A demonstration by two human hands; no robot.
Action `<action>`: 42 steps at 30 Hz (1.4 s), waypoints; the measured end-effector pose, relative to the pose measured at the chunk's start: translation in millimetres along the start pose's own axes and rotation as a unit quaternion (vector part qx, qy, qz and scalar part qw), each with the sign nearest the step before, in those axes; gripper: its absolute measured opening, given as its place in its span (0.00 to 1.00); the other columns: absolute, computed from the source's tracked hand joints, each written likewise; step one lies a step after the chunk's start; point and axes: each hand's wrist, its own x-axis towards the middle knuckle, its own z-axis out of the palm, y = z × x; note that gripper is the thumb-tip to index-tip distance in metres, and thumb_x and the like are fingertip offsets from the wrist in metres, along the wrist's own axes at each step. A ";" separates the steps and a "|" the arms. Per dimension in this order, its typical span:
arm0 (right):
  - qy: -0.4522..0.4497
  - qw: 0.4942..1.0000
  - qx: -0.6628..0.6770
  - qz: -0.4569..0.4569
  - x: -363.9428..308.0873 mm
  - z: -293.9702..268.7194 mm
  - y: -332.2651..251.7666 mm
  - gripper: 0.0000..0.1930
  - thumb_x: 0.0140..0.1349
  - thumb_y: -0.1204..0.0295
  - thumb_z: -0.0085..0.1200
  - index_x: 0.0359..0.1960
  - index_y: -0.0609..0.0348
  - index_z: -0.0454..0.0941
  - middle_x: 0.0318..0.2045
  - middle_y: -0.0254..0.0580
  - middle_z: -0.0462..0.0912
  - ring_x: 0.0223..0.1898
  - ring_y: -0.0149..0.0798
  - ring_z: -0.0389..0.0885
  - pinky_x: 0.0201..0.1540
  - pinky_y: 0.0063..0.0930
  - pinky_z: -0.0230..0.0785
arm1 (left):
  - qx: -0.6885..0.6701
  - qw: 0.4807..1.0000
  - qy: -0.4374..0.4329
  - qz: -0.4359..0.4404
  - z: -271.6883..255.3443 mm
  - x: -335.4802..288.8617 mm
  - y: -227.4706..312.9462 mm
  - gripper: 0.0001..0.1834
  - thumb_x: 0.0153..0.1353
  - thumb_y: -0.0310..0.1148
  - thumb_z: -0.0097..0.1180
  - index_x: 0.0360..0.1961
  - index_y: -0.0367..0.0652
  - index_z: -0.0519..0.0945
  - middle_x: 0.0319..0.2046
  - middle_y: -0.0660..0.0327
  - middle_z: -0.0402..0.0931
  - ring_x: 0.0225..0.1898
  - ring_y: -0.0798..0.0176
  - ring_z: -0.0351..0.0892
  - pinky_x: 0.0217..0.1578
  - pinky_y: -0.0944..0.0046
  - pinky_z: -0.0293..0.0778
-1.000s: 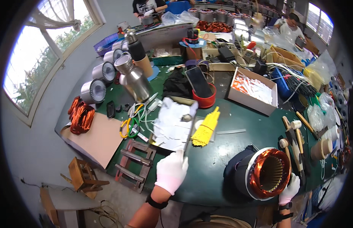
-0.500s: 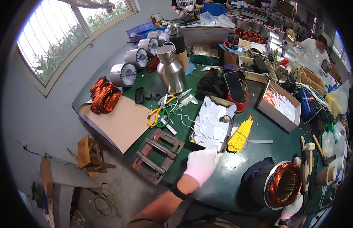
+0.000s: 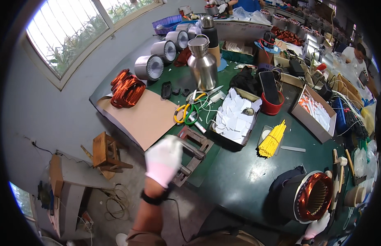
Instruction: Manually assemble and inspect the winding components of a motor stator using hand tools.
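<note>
My left hand (image 3: 163,160), in a white glove with a pink cuff, is over the left side of a metal roller stand (image 3: 194,152). Motion smears its fingers, so whether it holds anything is unclear. My right hand (image 3: 317,226), gloved alike, grips the lower right rim of a motor stator (image 3: 286,201) with copper windings (image 3: 315,197); part of its fingers is hidden. The stator lies on its side at the table's near right, a dark cloth (image 3: 280,180) beside it. Beyond the stand lie scissors (image 3: 184,114) with yellow and green handles.
A box of white paper slips (image 3: 235,117) and a bundle of yellow sticks (image 3: 273,139) are mid-table. Copper coils (image 3: 128,90) sit on brown cardboard (image 3: 151,119) at left. A steel bottle (image 3: 203,67) stands farther back. Mallets (image 3: 342,168) lie at right; a wooden stool (image 3: 108,151) stands at lower left.
My left hand has moved left from the near edge of the paper-slip box to the roller stand. My right hand stays at the stator. The whole view has shifted somewhat.
</note>
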 end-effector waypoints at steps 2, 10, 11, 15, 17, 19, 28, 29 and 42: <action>-0.003 1.000 0.007 0.006 -2.3 2.5 5.5 0.17 0.61 0.75 0.58 0.53 0.62 0.78 0.43 0.52 0.79 0.50 0.60 0.79 0.54 0.49 0.70 | 0.059 0.969 -0.142 -0.194 7.0 5.8 -60.0 0.13 0.71 0.39 0.53 0.42 0.43 0.84 0.41 0.48 0.86 0.47 0.41 0.85 0.46 0.45 0.81; -0.049 0.998 -0.016 0.039 -6.2 16.5 33.7 0.28 0.56 0.83 0.57 0.62 0.65 0.76 0.53 0.55 0.80 0.59 0.61 0.77 0.63 0.48 0.68 | 0.064 0.998 -0.012 0.023 13.4 21.3 -156.9 0.30 0.66 0.28 0.58 0.70 0.42 0.75 0.65 0.49 0.77 0.66 0.47 0.76 0.68 0.53 0.71; -0.035 0.999 -0.033 0.023 -5.4 24.8 36.4 0.28 0.56 0.83 0.57 0.62 0.64 0.76 0.53 0.55 0.80 0.58 0.60 0.78 0.63 0.48 0.69 | 0.060 0.998 -0.026 0.008 10.6 24.4 -161.5 0.31 0.66 0.28 0.57 0.72 0.42 0.73 0.66 0.48 0.76 0.67 0.46 0.75 0.69 0.53 0.70; -0.007 0.999 -0.038 -0.010 -2.8 14.6 19.9 0.25 0.58 0.81 0.57 0.60 0.64 0.77 0.49 0.53 0.80 0.55 0.59 0.79 0.58 0.49 0.70 | 0.014 0.999 -0.037 -0.018 13.4 34.8 -166.4 0.32 0.68 0.30 0.56 0.74 0.41 0.69 0.68 0.46 0.73 0.69 0.45 0.73 0.71 0.53 0.67; 0.003 1.000 -0.015 -0.017 -2.1 11.4 14.4 0.22 0.58 0.80 0.56 0.57 0.63 0.79 0.46 0.53 0.80 0.52 0.60 0.79 0.55 0.50 0.71 | 0.008 0.999 -0.031 -0.016 18.4 29.8 -161.3 0.31 0.69 0.31 0.56 0.73 0.39 0.70 0.68 0.45 0.73 0.69 0.44 0.73 0.71 0.53 0.68; 0.015 0.999 -0.039 -0.024 -3.9 13.1 23.1 0.23 0.57 0.80 0.57 0.57 0.63 0.78 0.46 0.53 0.80 0.52 0.60 0.79 0.55 0.50 0.71 | -0.015 0.999 -0.037 -0.005 26.5 21.6 -152.5 0.29 0.70 0.33 0.57 0.70 0.35 0.72 0.66 0.43 0.75 0.68 0.43 0.74 0.70 0.53 0.69; 0.016 0.999 -0.024 -0.029 1.8 3.0 -2.0 0.20 0.61 0.78 0.58 0.56 0.60 0.79 0.42 0.51 0.80 0.48 0.59 0.80 0.52 0.50 0.73 | -0.008 0.988 -0.088 0.129 25.4 -75.9 2.4 0.37 0.46 0.40 0.78 0.57 0.38 0.77 0.55 0.48 0.76 0.63 0.37 0.70 0.70 0.40 0.60; 0.023 0.999 -0.041 -0.022 1.3 -5.6 2.0 0.20 0.60 0.79 0.59 0.56 0.60 0.79 0.42 0.51 0.80 0.48 0.58 0.80 0.52 0.50 0.73 | -0.019 0.991 -0.062 0.116 36.7 -74.1 10.6 0.36 0.47 0.39 0.77 0.56 0.38 0.77 0.53 0.47 0.75 0.61 0.36 0.70 0.70 0.40 0.60; -0.008 1.000 -0.022 -0.006 17.5 -31.8 -28.7 0.11 0.55 0.72 0.64 0.40 0.54 0.80 0.29 0.45 0.76 0.33 0.52 0.77 0.35 0.49 0.68 | 0.042 0.995 0.024 0.090 97.1 -89.6 -13.7 0.20 0.63 0.27 0.61 0.55 0.33 0.77 0.54 0.43 0.74 0.65 0.35 0.68 0.76 0.36 0.55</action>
